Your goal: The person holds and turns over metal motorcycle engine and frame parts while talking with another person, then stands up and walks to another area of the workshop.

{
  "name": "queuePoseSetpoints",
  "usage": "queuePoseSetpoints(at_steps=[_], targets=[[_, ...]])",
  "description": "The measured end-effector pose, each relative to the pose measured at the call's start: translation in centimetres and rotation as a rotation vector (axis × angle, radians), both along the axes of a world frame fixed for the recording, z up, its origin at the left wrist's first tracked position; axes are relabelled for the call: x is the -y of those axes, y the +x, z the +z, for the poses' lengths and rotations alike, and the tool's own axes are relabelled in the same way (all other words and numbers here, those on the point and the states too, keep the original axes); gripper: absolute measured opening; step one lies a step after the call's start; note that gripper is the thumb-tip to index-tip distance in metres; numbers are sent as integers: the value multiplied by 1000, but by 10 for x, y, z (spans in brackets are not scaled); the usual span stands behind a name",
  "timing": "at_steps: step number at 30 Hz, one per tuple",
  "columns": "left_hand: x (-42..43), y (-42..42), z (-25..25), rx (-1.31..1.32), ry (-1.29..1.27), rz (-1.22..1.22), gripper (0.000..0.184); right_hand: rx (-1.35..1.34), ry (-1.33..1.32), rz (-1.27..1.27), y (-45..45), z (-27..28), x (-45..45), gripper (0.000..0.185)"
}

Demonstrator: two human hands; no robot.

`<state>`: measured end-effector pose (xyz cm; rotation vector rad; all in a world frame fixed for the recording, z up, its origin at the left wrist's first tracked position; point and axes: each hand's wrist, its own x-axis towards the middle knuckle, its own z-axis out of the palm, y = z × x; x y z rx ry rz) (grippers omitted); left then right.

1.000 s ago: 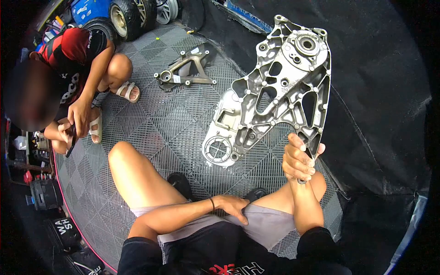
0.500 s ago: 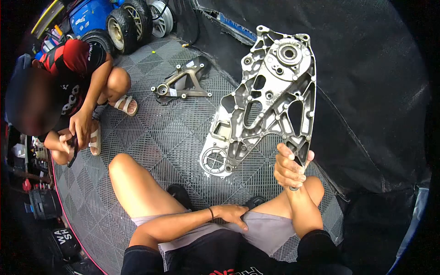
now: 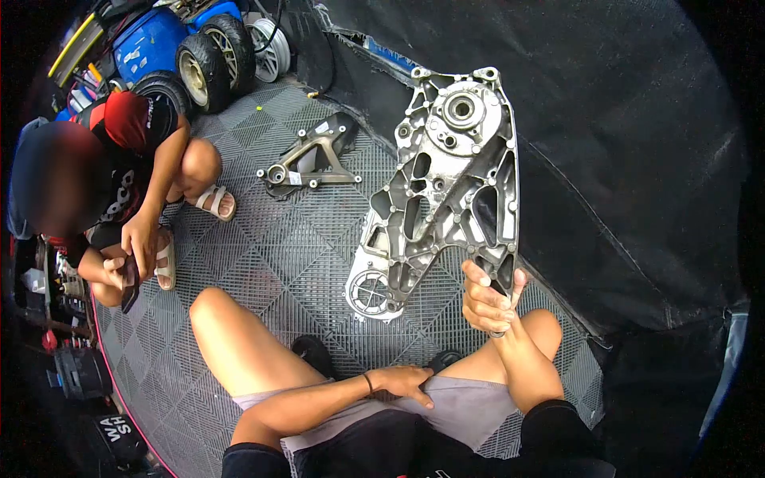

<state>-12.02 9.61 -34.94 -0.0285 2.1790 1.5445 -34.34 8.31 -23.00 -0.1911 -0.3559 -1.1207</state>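
A: State the position of the main part.

B: The ribbed metal casting (image 3: 442, 163) was held up ahead of the wearer, its bored boss (image 3: 460, 121) at the upper end. It served as the reference for all other positions.

A: State the condition of the hands.

B: The right hand (image 3: 488, 303) gripped the casting at its lower right leg, fingers wrapped around the metal. The left hand (image 3: 402, 382) lay below the casting, on the wearer's grey shorts (image 3: 466, 398), with fingers extended and thumb spread wide.

A: Which component lay closest to the casting?

B: A flat cover (image 3: 368, 263) with a spoked ring. It lay on the grid-tiled floor (image 3: 263, 247) at the casting's lower left, partly hidden by it. Contact between the casting's lower corner and this cover could not be confirmed from this angle.

A: Were other components located?

B: A triangular bracket (image 3: 327, 177) lay on the floor to the left of the casting, well apart from it. Wheels (image 3: 203, 72) and a blue drum (image 3: 151, 44) stood farther off, to the casting's upper left. A black sheet (image 3: 621, 199) extended along its right side.

A: Identify other personnel.

B: A co-worker (image 3: 151, 167) crouched far to the left of the casting, both hands around a dark flat object (image 3: 130, 295).
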Motion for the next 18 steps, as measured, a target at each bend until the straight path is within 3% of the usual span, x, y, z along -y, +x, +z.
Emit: queuePoseSetpoints(at_steps=[11, 18], targets=[[0, 1, -2, 5, -36, -16, 89, -70, 135, -32, -3, -13, 9, 44], [-3, 11, -16, -43, -45, 39, 88, -319, 392, -121, -16, -42, 24, 39]])
